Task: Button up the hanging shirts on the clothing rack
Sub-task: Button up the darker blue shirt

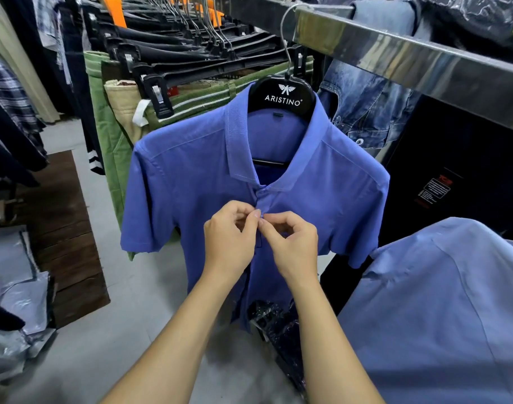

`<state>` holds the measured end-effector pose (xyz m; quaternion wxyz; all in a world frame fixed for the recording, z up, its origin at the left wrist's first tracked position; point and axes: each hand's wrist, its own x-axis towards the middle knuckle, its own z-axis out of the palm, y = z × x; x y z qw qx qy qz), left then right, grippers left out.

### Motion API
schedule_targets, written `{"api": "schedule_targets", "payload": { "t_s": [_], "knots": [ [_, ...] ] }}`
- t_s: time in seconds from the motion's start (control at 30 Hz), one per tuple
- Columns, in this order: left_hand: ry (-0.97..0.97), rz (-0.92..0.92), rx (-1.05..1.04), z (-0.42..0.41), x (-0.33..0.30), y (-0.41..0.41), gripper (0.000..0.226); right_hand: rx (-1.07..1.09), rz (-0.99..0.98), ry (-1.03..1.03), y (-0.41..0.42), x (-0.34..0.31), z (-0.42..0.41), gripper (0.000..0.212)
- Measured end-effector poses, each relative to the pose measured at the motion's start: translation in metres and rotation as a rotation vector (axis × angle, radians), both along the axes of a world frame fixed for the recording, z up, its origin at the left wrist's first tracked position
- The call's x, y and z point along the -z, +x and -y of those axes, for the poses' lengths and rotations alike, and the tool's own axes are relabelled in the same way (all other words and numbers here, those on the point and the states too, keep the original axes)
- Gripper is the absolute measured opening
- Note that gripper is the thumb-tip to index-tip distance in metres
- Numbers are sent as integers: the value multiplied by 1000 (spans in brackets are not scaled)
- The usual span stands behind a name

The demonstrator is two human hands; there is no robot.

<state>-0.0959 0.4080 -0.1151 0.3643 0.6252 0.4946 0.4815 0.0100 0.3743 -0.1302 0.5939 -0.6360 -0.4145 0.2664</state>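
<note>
A clothing shop with a pale grey floor (109, 287) and a dark wooden mat (65, 237) along the left; a shiny metal rail (418, 62) crosses the upper right. From it hangs a blue short-sleeved shirt (191, 182) of smooth, finely woven cloth with a stiff pointed collar, on a black plastic hanger (281, 94) with a thin wire hook and white lettering. Behind it runs a packed row of green, beige and dark trousers (173, 68) on black clip hangers, and faded denim (363, 103) hangs to the right. A second, paler blue shirt (442, 310) fills the lower right corner, and crinkled grey plastic bags (16, 290) lie at the lower left. Both bare forearms reach up from below to the shirt's front strip, just under the closed collar. The left hand (229, 240) and right hand (293, 243) meet there, fingers curled, thumb and forefinger of each pinching the cloth edge; the button itself is hidden by the fingertips.
</note>
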Motion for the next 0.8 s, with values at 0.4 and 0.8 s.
{"api": "schedule_targets", "payload": {
  "t_s": [0.4, 0.8],
  "knots": [
    [-221, 270, 137, -9, 8, -5, 6, -161, -767, -166, 3, -4, 2, 10],
    [-324, 257, 224, -9, 26, -13, 18, -211, -333, -65, 7, 21, -3, 17]
  ]
}}
